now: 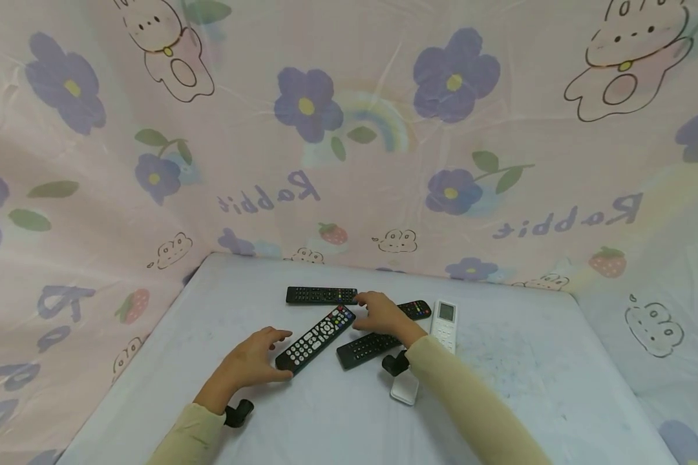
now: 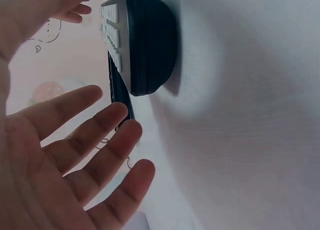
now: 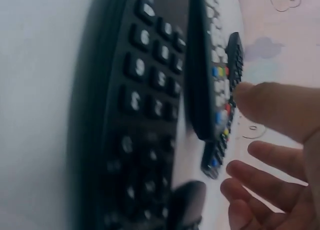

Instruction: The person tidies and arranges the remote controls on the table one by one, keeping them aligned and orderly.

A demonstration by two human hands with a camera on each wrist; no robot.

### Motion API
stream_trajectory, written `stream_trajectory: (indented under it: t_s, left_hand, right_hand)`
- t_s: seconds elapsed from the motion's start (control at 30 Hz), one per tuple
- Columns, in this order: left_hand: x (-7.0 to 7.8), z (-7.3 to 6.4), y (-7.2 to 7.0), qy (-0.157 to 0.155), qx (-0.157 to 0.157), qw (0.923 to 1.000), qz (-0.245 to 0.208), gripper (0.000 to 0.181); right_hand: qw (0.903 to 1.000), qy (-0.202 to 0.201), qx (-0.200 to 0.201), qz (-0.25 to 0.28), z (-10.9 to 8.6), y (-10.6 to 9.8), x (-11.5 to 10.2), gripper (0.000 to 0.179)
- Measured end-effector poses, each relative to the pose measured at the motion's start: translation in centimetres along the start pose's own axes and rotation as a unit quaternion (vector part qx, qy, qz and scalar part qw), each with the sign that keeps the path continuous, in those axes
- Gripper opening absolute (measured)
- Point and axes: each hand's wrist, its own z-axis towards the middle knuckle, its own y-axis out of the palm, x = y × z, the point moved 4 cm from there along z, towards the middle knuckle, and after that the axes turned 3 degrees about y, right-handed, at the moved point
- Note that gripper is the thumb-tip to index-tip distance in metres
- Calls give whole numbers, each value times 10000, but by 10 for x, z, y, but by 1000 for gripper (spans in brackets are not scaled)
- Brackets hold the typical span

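Observation:
A black remote control with white buttons (image 1: 316, 339) lies slantwise between the two hands. At its near end is my left hand (image 1: 250, 363), thumb and fingers spread around that end. In the left wrist view the fingers (image 2: 112, 140) are loosely extended, with a gap to the remote's rounded end (image 2: 152, 43). My right hand (image 1: 382, 316) hovers by the far end, above a second black remote (image 1: 360, 352) that it partly covers. Nothing is between the right thumb (image 3: 275, 103) and fingers in the right wrist view.
Behind, another black remote (image 1: 320, 296) lies crosswise, its right end by the right fingertips. A white remote with a small screen (image 1: 445, 316) lies to the right, partly hidden by the right forearm. Patterned cloth (image 1: 372, 194) hangs around the white table (image 1: 529, 361).

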Motion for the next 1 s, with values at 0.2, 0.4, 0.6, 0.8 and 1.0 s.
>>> stream_trajectory:
  t_s: [0.2, 0.4, 0.6, 0.8, 1.0]
  left_hand:
    - [-1, 3, 4, -10, -282, 9996, -61, 75]
    - [-3, 6, 7, -34, -388, 9991, -160, 73]
    - [-3, 9, 9, 35, -476, 9986, -235, 71]
    - [-2, 7, 10, -25, -551, 9979, -353, 71]
    - [-2, 0, 11, -277, -445, 9971, -552, 71]
  right_hand:
    - [9995, 244, -141, -128, 8, 12, 0, 55]
    - [9997, 192, -152, -70, 12, 17, -1, 53]
    - [9994, 256, -165, -135, 17, 23, 1, 51]
    - [9990, 390, -161, -137, 24, 29, 2, 49]
    - [9990, 357, -113, -225, 30, 34, -4, 46]
